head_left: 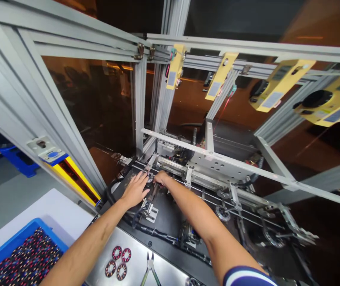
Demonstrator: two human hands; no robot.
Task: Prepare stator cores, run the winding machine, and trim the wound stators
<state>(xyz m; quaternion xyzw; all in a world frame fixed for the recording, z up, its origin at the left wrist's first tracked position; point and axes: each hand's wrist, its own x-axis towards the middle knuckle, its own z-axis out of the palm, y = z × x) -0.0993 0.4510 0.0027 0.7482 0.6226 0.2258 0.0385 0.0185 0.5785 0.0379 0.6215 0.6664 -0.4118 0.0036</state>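
Note:
Inside the machine, a round metal part [150, 177] sits on a station at the left end of the black machine bed. My left hand [134, 189] lies at its left side, fingers stretched out and the thumb apart, with the fingertips against or very near the part. To its right is my right hand [161, 178], its fingers curled down beside the same part. Whatever those fingers pinch is hidden. A small metal bracket [151, 212] stands below my left hand on the bed.
Several ring-shaped wound cores [121, 271] and green-handled side cutters [150, 267] lie on the metal ledge. A blue bin [43, 230] of similar rings stands left. A metal crossbar [182, 147] and yellow units [217, 77] are above. More round stations [223, 213] continue rightward.

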